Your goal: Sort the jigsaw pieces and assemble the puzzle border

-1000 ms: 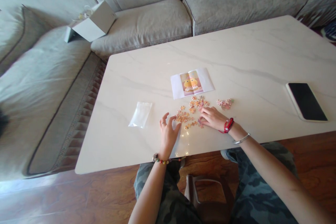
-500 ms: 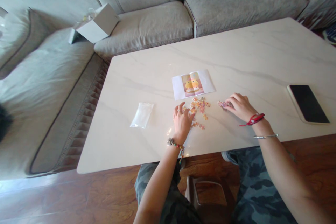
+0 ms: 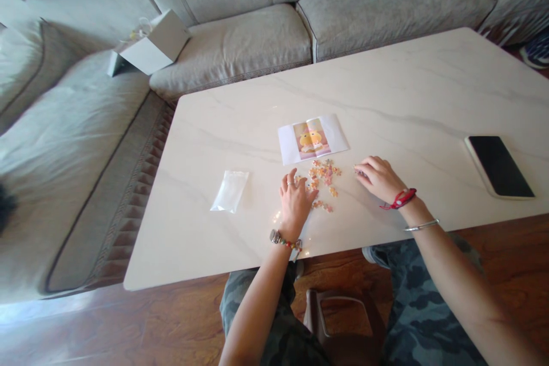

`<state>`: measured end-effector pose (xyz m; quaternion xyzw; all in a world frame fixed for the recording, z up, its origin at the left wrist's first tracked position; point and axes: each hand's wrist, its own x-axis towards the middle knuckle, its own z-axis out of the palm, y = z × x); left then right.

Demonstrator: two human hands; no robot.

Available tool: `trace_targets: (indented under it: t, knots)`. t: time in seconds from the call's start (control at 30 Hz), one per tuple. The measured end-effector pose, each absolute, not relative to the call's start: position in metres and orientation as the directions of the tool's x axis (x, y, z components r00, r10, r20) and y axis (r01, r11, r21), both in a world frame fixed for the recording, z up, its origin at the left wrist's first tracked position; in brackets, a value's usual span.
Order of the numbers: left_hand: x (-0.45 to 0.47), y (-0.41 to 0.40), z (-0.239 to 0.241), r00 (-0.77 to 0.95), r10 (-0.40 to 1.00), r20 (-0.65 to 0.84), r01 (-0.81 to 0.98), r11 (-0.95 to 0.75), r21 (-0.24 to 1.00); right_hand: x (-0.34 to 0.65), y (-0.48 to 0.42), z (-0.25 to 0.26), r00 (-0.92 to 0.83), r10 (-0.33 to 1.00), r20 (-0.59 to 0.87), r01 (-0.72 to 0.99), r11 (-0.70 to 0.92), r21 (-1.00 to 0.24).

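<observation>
Small jigsaw puzzle pieces [image 3: 329, 174], orange, pink and yellow, lie in a loose pile on the white marbled table [image 3: 206, 143]. At the pile's left edge is my left hand [image 3: 295, 200], fingers curved and apart, partly covering several pieces. To the right of the pile, my right hand [image 3: 377, 177] has its fingers bent down and closed on puzzle pieces; most of what it holds is hidden beneath it. Just behind the pile lies a creased paper [image 3: 342, 134] with a picture of yellow cartoon figures on it.
A clear plastic bag [image 3: 230, 191] lies left of my left hand. At the right is a dark-screened phone [image 3: 501, 167] in a pale case. A grey sofa [image 3: 253, 40] runs behind the table, with a white box [image 3: 156, 48] on it. A brown stool [image 3: 343, 326] stands below.
My right hand has shifted slightly left and turned over the pieces, which now show less. My left hand keeps its place by the pile. The camera view has moved a little.
</observation>
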<state>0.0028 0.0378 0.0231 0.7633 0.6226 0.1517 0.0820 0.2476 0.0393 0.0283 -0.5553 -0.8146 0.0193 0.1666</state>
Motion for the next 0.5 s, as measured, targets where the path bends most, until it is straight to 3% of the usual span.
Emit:
trace_targets:
  t: [0.37,0.5]
  knots:
    - [0.000,0.040,0.027,0.120,0.988,0.092,0.927,-0.145,0.347,0.240,0.038,0.024,-0.368,0.897,0.244,0.882,0.420,-0.214]
    - [-0.015,0.040,0.032,0.062,0.997,0.046,0.952,-0.073,0.297,0.234,0.036,0.026,-0.393,0.890,0.232,0.875,0.439,-0.204]
